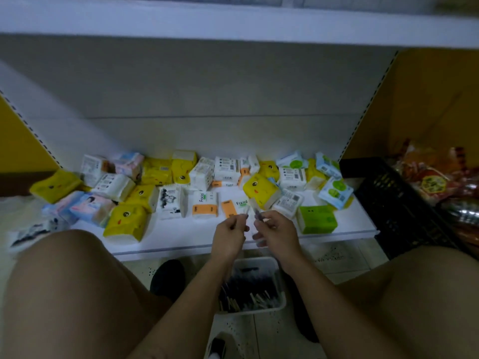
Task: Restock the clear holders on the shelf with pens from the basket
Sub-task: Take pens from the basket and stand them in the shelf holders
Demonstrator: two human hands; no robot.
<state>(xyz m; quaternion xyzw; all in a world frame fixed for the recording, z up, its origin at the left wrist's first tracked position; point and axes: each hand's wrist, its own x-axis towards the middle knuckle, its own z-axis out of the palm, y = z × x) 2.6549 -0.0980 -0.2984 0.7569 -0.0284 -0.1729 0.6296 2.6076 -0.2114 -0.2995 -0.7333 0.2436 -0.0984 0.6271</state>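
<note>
A white basket (269, 263) full of several dark pens (248, 288) stands on the floor between my knees. Above it, at the front edge of the bottom shelf (181, 242), both hands are raised close together. My left hand (229, 233) pinches a pale pen (246, 212) by its lower end. My right hand (277, 230) pinches a darker pen (257, 213), tip pointing up and left. The two pen tips almost touch. No clear holders appear in this view.
Several tissue packs (124, 221) in yellow, white, orange, green and blue lie scattered across the shelf. A black crate (394, 203) stands on the right with red snack packets (435, 180) behind it. My bare knees flank the basket; dark shoes (167, 278) rest on the tiled floor.
</note>
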